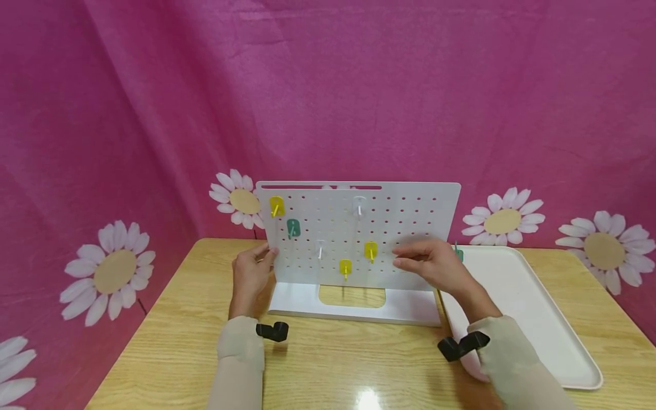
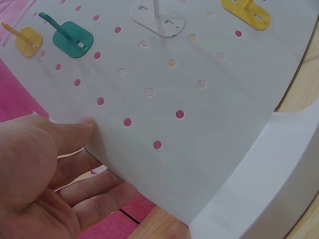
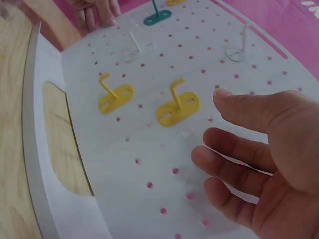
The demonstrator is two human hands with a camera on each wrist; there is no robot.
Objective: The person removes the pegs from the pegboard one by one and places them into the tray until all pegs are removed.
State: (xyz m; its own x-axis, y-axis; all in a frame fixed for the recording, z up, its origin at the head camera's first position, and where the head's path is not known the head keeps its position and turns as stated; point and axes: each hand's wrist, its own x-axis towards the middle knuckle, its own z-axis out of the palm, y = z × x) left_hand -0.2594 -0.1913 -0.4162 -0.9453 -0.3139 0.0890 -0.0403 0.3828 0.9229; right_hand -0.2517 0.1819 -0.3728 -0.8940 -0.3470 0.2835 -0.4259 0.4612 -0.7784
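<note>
A white pegboard [image 1: 330, 225] stands upright on its white base, carrying several hooks. My left hand [image 1: 252, 270] grips its left edge, thumb on the front face and fingers behind. My right hand [image 1: 433, 263] hovers before the right half, thumb and fingers apart with nothing between them. Closest to it is a yellow hook [image 1: 370, 250]; another yellow hook [image 1: 345, 269] sits lower. Towards the left are a third yellow hook [image 1: 277, 206] and a green hook [image 1: 293, 228]. Two clear hooks show too: an upper clear hook [image 1: 359, 206] and a lower clear hook [image 3: 139, 52].
A white tray [image 1: 517, 307] lies to the right of the board, partly behind my right forearm. Another green hook [image 1: 458, 253] shows at its far left corner. The wooden table [image 1: 328, 364] extends in front, and a pink flowered cloth [image 1: 359, 102] hangs behind.
</note>
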